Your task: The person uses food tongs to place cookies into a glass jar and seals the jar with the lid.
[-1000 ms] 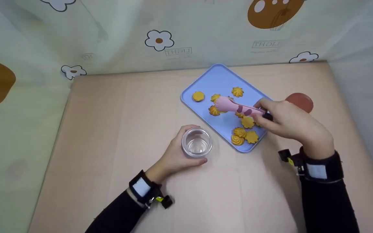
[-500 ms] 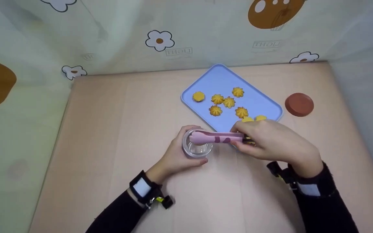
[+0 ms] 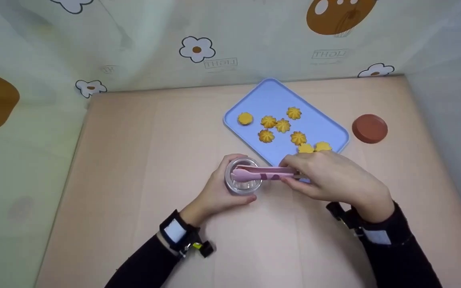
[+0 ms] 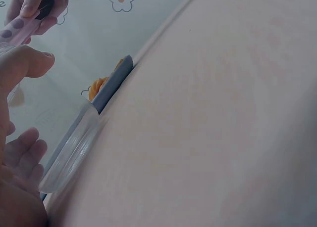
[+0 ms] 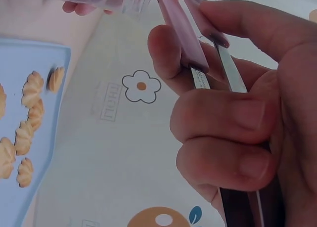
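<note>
My left hand is wrapped around a clear jar on the table, its mouth facing up. Pink tongs reach into the jar's mouth from the right. My right hand grips the tongs by their dark handles, and a gap shows between the two arms in the right wrist view. Beneath the tips the inside is partly hidden; a tan blur shows in the jar in the left wrist view. Behind the hands, several yellow piped cookies lie on a blue tray.
A round reddish-brown lid lies on the table right of the tray. My right hand covers the tray's near corner. A patterned curtain hangs along the table's back edge and sides.
My right hand has brought the tongs from above the tray leftward and nearer, to the jar. In the last half second the tongs' arms have spread slightly. My left hand and the jar stayed put.
</note>
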`<action>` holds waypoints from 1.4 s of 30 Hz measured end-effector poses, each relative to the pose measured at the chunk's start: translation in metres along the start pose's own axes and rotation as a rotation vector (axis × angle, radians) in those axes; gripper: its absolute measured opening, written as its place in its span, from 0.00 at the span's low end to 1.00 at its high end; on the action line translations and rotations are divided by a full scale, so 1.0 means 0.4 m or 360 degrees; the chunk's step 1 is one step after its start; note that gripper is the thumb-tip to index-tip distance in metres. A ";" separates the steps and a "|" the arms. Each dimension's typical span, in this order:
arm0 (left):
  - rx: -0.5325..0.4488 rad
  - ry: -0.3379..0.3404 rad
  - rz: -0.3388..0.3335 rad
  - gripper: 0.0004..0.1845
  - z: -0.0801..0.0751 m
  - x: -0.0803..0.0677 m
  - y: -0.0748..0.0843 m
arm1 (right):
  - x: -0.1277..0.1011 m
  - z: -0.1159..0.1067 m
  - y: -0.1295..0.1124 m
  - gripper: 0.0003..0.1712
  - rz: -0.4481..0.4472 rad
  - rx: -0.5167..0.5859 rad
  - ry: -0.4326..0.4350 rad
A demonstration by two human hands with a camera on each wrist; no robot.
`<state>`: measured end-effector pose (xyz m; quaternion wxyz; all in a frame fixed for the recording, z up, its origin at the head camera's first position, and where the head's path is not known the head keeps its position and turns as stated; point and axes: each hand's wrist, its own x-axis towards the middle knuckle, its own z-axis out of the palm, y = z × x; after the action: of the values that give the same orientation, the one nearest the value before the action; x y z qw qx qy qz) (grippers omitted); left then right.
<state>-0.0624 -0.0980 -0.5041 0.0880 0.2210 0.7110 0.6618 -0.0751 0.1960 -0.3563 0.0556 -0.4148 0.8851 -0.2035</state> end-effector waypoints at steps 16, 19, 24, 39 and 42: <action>0.0091 0.0002 -0.0045 0.53 -0.002 -0.006 0.003 | -0.010 -0.010 -0.004 0.14 0.0057 -0.0016 0.0021; 0.0121 0.0007 -0.0055 0.54 -0.002 -0.006 0.003 | -0.018 -0.020 0.002 0.16 0.0079 -0.0017 0.0041; 0.0139 0.0033 -0.0029 0.53 0.001 -0.004 0.003 | -0.039 -0.050 0.025 0.17 0.0139 0.0017 0.0115; 0.0123 0.0027 0.0016 0.52 0.000 0.000 -0.001 | -0.099 -0.106 0.217 0.26 0.0748 0.0038 0.0085; 0.0129 0.0025 0.0024 0.52 0.000 0.000 -0.002 | -0.101 -0.100 0.246 0.29 0.0871 0.0058 0.0028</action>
<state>-0.0626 -0.0980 -0.5047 0.0684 0.2244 0.7362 0.6348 -0.1293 0.2956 -0.3628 0.1081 -0.1575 0.9609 -0.2004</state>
